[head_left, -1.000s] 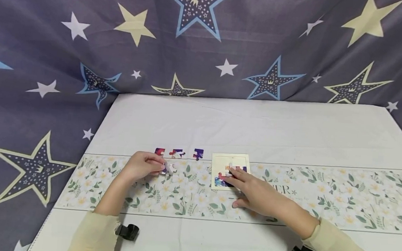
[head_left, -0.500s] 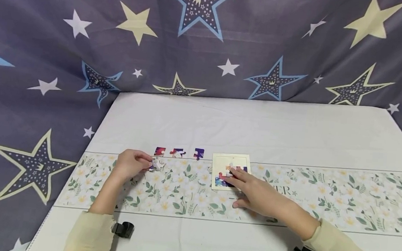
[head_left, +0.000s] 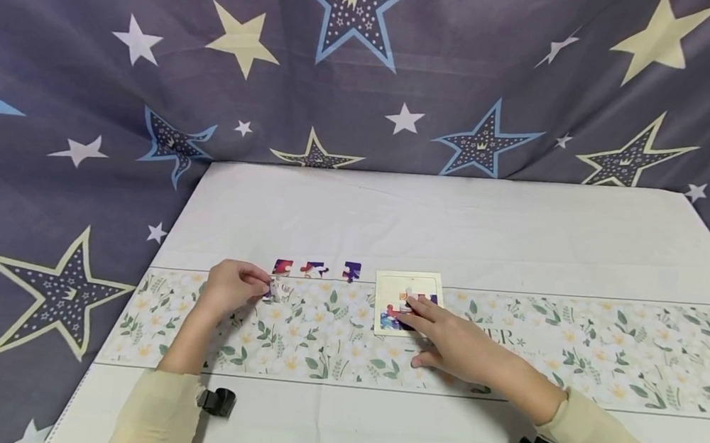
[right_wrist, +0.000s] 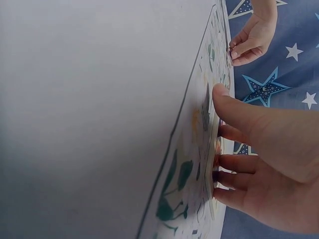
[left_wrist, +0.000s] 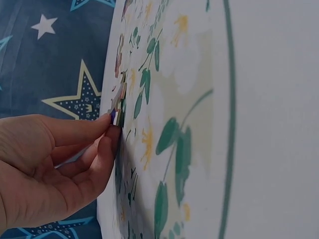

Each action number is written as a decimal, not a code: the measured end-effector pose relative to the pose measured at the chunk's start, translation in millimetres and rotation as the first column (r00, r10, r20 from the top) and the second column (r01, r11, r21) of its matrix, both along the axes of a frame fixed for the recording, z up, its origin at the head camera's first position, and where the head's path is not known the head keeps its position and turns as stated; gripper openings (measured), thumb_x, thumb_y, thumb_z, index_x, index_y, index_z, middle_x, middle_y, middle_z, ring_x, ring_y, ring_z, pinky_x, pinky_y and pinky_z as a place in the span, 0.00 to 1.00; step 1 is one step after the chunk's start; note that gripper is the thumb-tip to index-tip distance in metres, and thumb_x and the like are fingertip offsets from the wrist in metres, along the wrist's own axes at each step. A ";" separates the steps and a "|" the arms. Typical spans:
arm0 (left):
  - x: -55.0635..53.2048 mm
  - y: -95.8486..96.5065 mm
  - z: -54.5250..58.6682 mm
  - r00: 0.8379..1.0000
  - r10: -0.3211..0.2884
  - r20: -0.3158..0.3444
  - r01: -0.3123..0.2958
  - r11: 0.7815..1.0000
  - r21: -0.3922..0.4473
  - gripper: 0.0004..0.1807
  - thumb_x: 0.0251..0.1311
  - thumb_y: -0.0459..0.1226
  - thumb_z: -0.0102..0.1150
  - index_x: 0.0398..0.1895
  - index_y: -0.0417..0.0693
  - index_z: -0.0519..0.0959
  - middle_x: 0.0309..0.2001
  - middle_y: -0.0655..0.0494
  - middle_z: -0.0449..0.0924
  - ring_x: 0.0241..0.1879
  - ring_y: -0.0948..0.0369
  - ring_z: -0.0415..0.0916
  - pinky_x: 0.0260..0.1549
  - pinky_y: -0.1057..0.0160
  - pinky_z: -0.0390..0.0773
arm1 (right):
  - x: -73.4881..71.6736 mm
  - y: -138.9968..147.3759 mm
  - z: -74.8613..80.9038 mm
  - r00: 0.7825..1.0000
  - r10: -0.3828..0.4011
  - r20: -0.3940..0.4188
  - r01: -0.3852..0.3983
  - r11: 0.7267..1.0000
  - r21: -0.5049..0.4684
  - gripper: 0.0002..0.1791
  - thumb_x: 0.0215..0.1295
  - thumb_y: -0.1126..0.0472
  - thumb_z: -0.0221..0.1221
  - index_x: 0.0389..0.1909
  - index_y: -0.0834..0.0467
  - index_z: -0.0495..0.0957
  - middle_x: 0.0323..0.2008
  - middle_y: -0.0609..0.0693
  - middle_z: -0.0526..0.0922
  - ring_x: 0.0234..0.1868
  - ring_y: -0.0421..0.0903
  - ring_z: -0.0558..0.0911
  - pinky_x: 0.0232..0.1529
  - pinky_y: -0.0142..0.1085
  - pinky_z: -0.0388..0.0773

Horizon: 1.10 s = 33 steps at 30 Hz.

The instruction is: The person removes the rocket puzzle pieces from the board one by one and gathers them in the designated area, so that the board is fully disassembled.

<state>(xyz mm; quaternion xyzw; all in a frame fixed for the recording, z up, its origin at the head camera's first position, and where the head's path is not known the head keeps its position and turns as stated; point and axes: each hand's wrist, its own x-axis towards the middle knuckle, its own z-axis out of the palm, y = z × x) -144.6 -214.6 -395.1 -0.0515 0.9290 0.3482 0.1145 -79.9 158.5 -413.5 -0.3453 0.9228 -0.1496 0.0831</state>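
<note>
My left hand (head_left: 233, 288) pinches a pale jigsaw piece (head_left: 278, 291) low over the flowered strip of the cloth. In the left wrist view, thumb and fingertips grip the edge of this jigsaw piece (left_wrist: 117, 102), close to the cloth. My right hand (head_left: 456, 338) rests with extended fingers on a square cream puzzle tray (head_left: 410, 274). Several joined pieces (head_left: 392, 318) fill the lower part of the tray, partly hidden under those fingers. The right wrist view has the right hand (right_wrist: 269, 164) with its fingertips down on the tray and the thumb apart.
Three loose jigsaw pieces lie in a row behind the left hand: a red one (head_left: 283, 267), a red and white one (head_left: 314, 270) and a purple one (head_left: 351, 271). A white cloth (head_left: 425, 221) with a floral band covers the table. A star-patterned curtain (head_left: 354, 93) hangs behind.
My left hand has moved left with the pinched jigsaw piece, then stayed nearly still over the last half second. The right hand keeps its place on the puzzle tray.
</note>
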 end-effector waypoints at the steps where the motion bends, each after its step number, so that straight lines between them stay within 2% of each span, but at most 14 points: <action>1: -0.2 0.2 0.5 1.000 -0.005 0.000 0.005 1.000 -0.001 0.09 0.57 0.32 0.63 0.40 0.37 0.84 0.30 0.46 0.87 0.26 0.62 0.81 0.29 0.68 0.76 | 0.0 0.1 -0.1 1.000 -0.001 -0.001 0.001 1.000 -0.002 0.41 0.58 0.45 0.63 0.71 0.53 0.62 0.72 0.60 0.61 0.70 0.61 0.65 0.60 0.51 0.74; 8: -0.1 2.5 3.7 1.000 -0.019 0.004 0.019 1.000 -0.007 0.08 0.58 0.30 0.61 0.39 0.36 0.84 0.31 0.44 0.86 0.26 0.60 0.81 0.27 0.68 0.76 | -0.4 0.1 1.0 1.000 -0.011 0.003 0.011 1.000 -0.003 0.40 0.58 0.45 0.63 0.70 0.53 0.63 0.72 0.60 0.61 0.69 0.62 0.66 0.60 0.51 0.74; 33: 0.9 3.1 2.2 1.000 -0.024 -0.010 0.023 0.999 -0.043 0.08 0.57 0.32 0.62 0.38 0.37 0.85 0.29 0.45 0.86 0.27 0.58 0.80 0.25 0.68 0.74 | 0.1 0.1 3.0 1.000 -0.008 0.020 0.008 1.000 -0.014 0.40 0.58 0.46 0.63 0.71 0.52 0.62 0.72 0.60 0.61 0.70 0.61 0.66 0.60 0.52 0.74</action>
